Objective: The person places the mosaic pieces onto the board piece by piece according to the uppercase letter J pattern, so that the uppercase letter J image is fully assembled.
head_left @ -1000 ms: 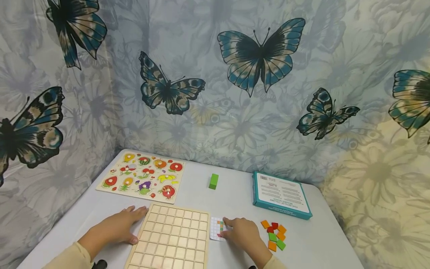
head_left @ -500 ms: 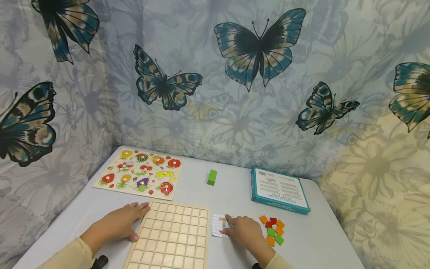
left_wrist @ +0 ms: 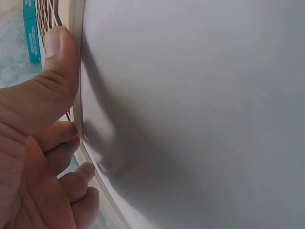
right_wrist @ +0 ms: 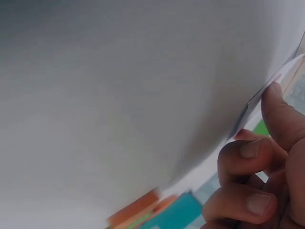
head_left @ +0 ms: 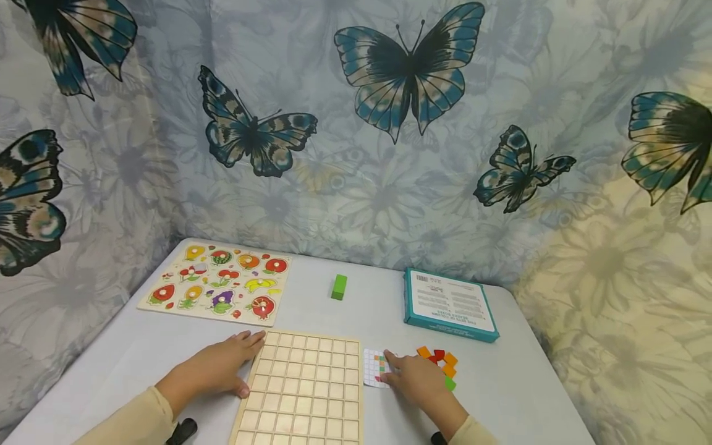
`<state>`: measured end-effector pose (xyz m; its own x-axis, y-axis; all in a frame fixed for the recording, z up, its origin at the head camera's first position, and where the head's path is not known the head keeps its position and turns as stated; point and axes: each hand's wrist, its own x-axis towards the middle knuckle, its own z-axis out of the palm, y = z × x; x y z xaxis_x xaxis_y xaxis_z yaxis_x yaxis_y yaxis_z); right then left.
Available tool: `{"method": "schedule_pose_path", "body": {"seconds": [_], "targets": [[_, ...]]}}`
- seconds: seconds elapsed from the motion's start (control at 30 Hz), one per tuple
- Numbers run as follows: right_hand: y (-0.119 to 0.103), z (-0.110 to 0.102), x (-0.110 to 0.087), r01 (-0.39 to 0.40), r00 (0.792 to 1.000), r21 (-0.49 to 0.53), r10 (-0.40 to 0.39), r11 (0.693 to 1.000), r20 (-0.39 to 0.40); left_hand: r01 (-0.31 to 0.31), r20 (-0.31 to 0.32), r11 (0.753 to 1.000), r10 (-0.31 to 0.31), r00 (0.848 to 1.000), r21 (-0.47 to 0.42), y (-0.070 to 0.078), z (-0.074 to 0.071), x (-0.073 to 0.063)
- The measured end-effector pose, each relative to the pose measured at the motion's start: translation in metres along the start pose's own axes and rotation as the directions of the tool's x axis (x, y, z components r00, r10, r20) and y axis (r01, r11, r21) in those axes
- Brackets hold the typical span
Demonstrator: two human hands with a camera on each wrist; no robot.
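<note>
In the head view, my left hand [head_left: 217, 366] rests against the left edge of a wooden grid board [head_left: 303, 383]. In the left wrist view its thumb touches the rim, the other fingers lying further along. My right hand [head_left: 419, 377] presses with index finger and thumb on a small pattern card [head_left: 372, 369] beside the board's right edge. In the right wrist view the thumb lies on the card, and other fingers bend inward. Just past that hand are orange, red and green tiles [head_left: 449, 358], partly hidden by it.
A fruit peg puzzle [head_left: 217, 284] lies at the back left. A green block [head_left: 339, 287] stands behind the board, and a teal box [head_left: 450, 306] lies at the back right. Butterfly-print fabric [head_left: 378, 204] borders the table's rear.
The board has slid right across the table, along with my left hand. The card and my right hand have also moved right, closer to the tiles. The head view has turned slightly.
</note>
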<state>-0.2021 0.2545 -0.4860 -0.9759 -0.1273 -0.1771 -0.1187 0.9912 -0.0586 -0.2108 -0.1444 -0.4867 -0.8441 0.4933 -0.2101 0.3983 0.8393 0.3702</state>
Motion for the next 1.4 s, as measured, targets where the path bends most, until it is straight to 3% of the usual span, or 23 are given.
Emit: {"method": "schedule_pose_path", "body": {"seconds": [0.63, 0.8, 0.97, 1.13, 1.4], "targets": [[0.038, -0.005, -0.005, 0.020, 1.000, 0.015, -0.020, 1.000, 0.009, -0.064, 0.017, 0.997, 0.064, 0.998, -0.045, 0.024, 0.013, 0.023], [0.046, -0.011, -0.006, 0.033, 0.999, 0.082, -0.032, 0.996, -0.020, -0.065, 0.017, 0.996, 0.066, 0.998, -0.063, 0.025, 0.012, 0.025], [0.074, -0.018, -0.011, -0.037, 0.997, 0.187, 0.049, 0.982, -0.058, -0.100, 0.023, 0.989, 0.103, 0.994, -0.110, 0.019, 0.013, 0.025], [0.114, -0.015, -0.013, -0.139, 0.990, 0.216, 0.142, 0.966, 0.000, -0.116, 0.049, 0.985, 0.123, 0.991, -0.131, 0.013, 0.016, 0.020], [0.146, -0.015, -0.010, -0.167, 0.983, 0.260, 0.180, 0.951, -0.026, -0.142, 0.021, 0.983, 0.146, 0.989, -0.120, 0.021, 0.014, 0.025]]}}
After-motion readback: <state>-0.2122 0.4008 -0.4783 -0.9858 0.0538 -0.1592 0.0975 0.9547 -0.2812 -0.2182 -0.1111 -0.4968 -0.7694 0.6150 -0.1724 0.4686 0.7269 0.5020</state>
